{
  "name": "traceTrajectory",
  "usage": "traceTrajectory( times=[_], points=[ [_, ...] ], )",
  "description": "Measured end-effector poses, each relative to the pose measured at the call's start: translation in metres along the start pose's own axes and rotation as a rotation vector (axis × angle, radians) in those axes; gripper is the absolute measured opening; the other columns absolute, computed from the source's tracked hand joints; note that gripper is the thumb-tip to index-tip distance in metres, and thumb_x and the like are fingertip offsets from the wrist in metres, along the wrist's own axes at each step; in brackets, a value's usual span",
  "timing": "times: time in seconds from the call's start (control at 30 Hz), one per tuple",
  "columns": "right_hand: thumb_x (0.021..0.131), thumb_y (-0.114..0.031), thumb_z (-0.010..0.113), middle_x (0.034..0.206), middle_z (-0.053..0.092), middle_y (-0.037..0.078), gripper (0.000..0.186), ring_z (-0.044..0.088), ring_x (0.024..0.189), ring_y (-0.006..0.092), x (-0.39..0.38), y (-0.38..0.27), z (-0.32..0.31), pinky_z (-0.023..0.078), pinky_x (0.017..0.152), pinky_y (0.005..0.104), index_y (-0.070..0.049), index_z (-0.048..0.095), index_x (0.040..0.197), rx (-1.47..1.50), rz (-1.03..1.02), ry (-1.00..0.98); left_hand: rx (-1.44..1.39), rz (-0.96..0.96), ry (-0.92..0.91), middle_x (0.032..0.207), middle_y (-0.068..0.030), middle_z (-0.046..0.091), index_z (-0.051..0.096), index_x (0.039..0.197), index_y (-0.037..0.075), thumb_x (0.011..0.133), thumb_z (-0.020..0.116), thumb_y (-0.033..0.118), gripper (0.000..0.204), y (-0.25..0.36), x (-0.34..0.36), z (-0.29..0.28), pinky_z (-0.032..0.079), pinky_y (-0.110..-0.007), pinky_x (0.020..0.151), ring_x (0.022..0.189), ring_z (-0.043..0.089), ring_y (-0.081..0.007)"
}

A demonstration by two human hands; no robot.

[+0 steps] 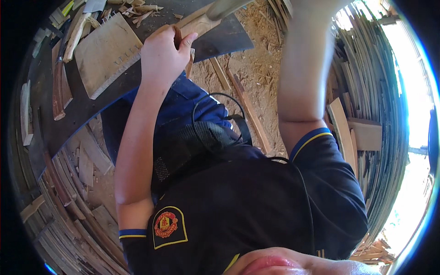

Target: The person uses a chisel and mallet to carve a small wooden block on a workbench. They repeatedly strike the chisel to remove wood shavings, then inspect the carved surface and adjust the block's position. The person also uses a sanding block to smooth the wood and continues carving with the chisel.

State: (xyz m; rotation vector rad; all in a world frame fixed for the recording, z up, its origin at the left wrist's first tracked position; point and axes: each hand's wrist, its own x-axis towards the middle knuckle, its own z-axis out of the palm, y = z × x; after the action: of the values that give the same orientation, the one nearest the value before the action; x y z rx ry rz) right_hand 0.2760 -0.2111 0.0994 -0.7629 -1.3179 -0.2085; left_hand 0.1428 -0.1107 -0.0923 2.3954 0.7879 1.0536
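Table (229, 39) front-left; flat board (107, 55) on it, shavings (142, 9) beyond, left hand (165, 59) just right of board. Wood strips (250, 110) on floor (263, 68) between table and slat stack (380, 137), right. Offcuts (87, 167) past table's near edge, left.

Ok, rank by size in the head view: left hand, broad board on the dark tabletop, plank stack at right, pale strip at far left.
1. Plank stack
2. Broad board
3. Left hand
4. Pale strip
Nearness may enlarge the hand.
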Motion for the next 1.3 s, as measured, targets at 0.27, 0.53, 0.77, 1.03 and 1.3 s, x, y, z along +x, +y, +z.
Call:
traceTrajectory(
  times=[0.27, 0.53, 0.77, 1.03, 1.3],
  points=[
    [0.093, -0.013, 0.061, 0.064, 0.063, 0.01, 0.021, 0.06, 0.046, 0.0191, -0.009, 0.018, -0.017, 0.054, 0.043, 0.0315, 0.006, 0.057, 0.103, -0.03, 0.077, 0.096, -0.008, 0.072, 0.03, 0.076, -0.0139, 0.062, 0.06, 0.074, 0.001, 0.088, 0.076, 0.03, 0.035, -0.002, 0.002, -0.002, 0.05, -0.044, 0.07, 0.076, 0.063, -0.0351],
    [0.095, -0.009, 0.06, 0.073, 0.062, 0.017, 0.019, 0.063, 0.057, 0.0221, -0.049, -0.028, -0.068, 0.052, 0.051, 0.0319, 0.006, 0.056, 0.106, 0.05, 0.276, -0.009, -0.016, 0.265, 0.191, 0.118, -0.0084, 0.064, 0.071, 0.121, 0.013, 0.08, 0.069, -0.001, 0.043, 0.004, -0.008, 0.0, 0.055, -0.041, 0.09, 0.103, 0.066, -0.0301],
    [0.092, -0.008, 0.068, 0.074, 0.063, 0.011, 0.018, 0.062, 0.055, 0.0176, -0.093, -0.022, -0.079, 0.049, 0.048, 0.0293, 0.003, 0.058, 0.102, -0.294, 0.546, -0.116, -0.003, 0.491, 0.148, 0.118, -0.0071, 0.065, 0.073, 0.112, 0.011, 0.075, 0.068, -0.007, 0.041, 0.002, -0.012, 0.003, 0.056, -0.039, 0.093, 0.108, 0.067, -0.0278],
    [0.086, -0.035, 0.079, 0.092, 0.067, 0.029, 0.067, 0.071, 0.087, 0.0405, -0.138, 0.001, -0.08, 0.054, 0.077, 0.0458, 0.006, 0.045, 0.126, -0.579, 0.901, -0.481, -0.182, 0.382, 0.089, 0.127, -0.0114, 0.062, 0.073, 0.107, 0.008, 0.071, 0.06, -0.017, 0.046, 0.011, -0.005, -0.004, 0.055, -0.041, 0.096, 0.115, 0.065, -0.0312],
    [0.095, -0.027, 0.071, 0.079, 0.064, 0.017, 0.056, 0.065, 0.059, 0.0205, -0.172, 0.015, -0.07, 0.051, 0.057, 0.036, 0.004, 0.038, 0.129, -0.57, 0.787, -0.518, -0.296, 0.289, -0.08, 0.13, -0.0146, 0.063, 0.074, 0.11, 0.007, 0.077, 0.05, -0.01, 0.044, 0.003, 0.002, -0.015, 0.055, -0.036, 0.09, 0.112, 0.066, -0.0291]
  ],
)
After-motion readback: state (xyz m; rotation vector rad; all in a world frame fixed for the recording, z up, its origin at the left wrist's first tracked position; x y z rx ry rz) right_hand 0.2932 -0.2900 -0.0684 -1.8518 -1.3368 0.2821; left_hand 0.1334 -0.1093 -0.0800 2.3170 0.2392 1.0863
